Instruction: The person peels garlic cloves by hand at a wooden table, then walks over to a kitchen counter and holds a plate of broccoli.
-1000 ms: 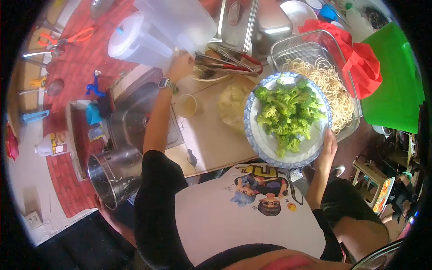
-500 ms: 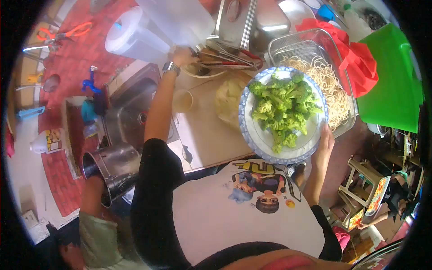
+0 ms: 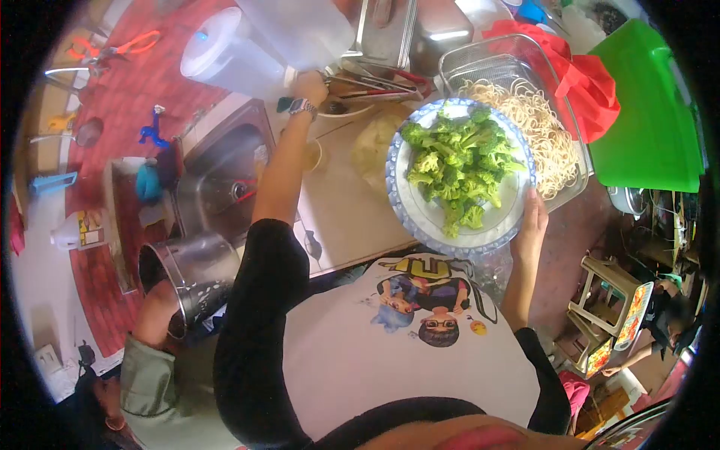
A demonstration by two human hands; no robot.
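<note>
A white plate with a blue patterned rim (image 3: 405, 209) is heaped with broccoli florets (image 3: 463, 166). My right hand (image 3: 531, 219) grips its lower right edge and holds it up over the counter. My left hand (image 3: 310, 88), wearing a watch, reaches to the back of the counter beside a bowl (image 3: 346, 109) and several utensils, among them red-handled tongs (image 3: 401, 84). Its fingers are largely hidden, so whatever they may hold cannot be made out. Behind the plate, a wire basket (image 3: 556, 69) contains pale noodles (image 3: 541, 131).
Left of my arm are a steel sink (image 3: 217, 169) and a steel pot (image 3: 202, 266), with another person's hand (image 3: 157, 311) in the pot. Translucent plastic containers (image 3: 229, 56) stand at the back. A cup (image 3: 313, 156) and a pale plastic bag (image 3: 375, 150) sit on the counter (image 3: 341, 217).
The plate of broccoli has shifted slightly left and up in view with my right hand. My left hand has turned at the wrist and moved slightly right beside the bowl.
</note>
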